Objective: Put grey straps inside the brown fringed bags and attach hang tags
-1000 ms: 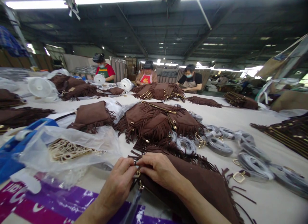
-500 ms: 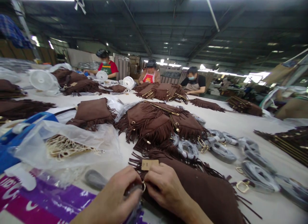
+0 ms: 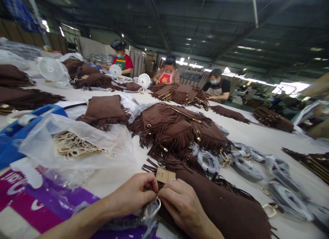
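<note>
Light: we see an evenly bright surface [image 3: 257,138] under a dim roof [image 3: 205,20].
Sources: small ceiling lamps [image 3: 195,65]; a glaring opening [image 3: 293,86] far right.
Edges: we find them stretched and soft.

Count: three co-workers [image 3: 168,74], three white fans [image 3: 51,69], one tan tag [image 3: 166,175], one metal ring [image 3: 157,202], one clear plastic bag [image 3: 77,143].

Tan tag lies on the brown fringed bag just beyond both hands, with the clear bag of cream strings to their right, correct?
No. The head view shows the clear bag of cream strings to the left of the hands. The tan tag does lie on the brown fringed bag, just beyond the left hand and right hand.
</note>
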`<state>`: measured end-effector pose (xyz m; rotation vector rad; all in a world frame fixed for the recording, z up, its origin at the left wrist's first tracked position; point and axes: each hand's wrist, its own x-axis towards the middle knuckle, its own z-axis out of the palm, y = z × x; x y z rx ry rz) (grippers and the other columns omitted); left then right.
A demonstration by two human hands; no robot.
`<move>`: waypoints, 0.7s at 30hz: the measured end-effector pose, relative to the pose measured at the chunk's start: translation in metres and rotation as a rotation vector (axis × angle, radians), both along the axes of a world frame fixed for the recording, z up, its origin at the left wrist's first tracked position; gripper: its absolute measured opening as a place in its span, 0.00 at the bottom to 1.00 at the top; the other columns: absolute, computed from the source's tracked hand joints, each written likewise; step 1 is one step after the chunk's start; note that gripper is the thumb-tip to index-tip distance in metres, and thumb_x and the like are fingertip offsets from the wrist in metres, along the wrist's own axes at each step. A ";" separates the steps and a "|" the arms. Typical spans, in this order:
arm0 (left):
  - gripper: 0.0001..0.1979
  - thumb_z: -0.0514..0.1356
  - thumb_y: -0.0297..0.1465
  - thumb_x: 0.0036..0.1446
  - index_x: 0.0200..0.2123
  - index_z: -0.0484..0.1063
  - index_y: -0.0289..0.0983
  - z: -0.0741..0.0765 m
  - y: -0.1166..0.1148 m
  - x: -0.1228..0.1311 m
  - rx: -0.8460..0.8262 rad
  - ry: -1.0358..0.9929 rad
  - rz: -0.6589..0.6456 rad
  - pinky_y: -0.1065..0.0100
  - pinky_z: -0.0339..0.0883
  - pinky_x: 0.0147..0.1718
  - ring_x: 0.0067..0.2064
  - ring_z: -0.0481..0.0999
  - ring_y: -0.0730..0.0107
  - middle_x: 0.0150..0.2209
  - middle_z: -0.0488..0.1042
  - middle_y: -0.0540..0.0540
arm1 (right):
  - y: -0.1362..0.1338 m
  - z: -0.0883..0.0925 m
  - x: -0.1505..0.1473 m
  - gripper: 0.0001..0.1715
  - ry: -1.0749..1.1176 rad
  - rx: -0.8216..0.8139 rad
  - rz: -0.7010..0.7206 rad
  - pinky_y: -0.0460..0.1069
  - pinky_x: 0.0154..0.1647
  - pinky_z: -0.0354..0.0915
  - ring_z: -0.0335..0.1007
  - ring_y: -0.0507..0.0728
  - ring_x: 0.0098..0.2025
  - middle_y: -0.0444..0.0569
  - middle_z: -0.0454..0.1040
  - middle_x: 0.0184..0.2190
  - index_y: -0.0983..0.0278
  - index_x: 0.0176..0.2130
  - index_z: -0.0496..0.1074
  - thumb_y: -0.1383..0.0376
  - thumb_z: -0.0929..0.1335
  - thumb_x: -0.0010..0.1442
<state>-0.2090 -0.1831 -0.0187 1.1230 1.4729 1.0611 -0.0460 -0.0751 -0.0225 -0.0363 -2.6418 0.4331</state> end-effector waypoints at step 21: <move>0.07 0.56 0.27 0.38 0.25 0.73 0.34 -0.002 -0.001 0.002 -0.087 -0.012 -0.008 0.74 0.52 0.23 0.24 0.60 0.75 0.20 0.66 0.55 | 0.009 0.010 0.004 0.10 -0.193 -0.451 0.017 0.43 0.32 0.60 0.69 0.51 0.28 0.40 0.73 0.25 0.61 0.30 0.73 0.59 0.72 0.59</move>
